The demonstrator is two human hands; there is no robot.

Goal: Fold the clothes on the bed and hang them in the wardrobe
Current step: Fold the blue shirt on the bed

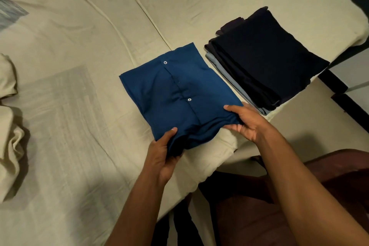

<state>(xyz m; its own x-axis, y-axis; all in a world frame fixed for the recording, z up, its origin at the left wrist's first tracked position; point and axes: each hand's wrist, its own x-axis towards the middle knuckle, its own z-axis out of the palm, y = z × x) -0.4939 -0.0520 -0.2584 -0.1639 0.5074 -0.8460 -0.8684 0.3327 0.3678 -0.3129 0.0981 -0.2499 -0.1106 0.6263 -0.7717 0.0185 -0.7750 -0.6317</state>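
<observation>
A folded blue button shirt (175, 94) lies on the bed (79, 126) near its front edge, two white buttons showing. My left hand (161, 156) grips its near left corner, thumb on top and fingers under the cloth. My right hand (246, 122) holds the near right corner, thumb on top and fingers curled beneath. To the right sits a stack of folded dark clothes (263, 60) with a light blue piece at the bottom.
A rumpled beige cloth (10, 126) lies at the bed's left edge. The bed's corner and dark frame (331, 82) are at the right, with pale floor beyond. My legs in dark red trousers (289, 205) are at the lower right.
</observation>
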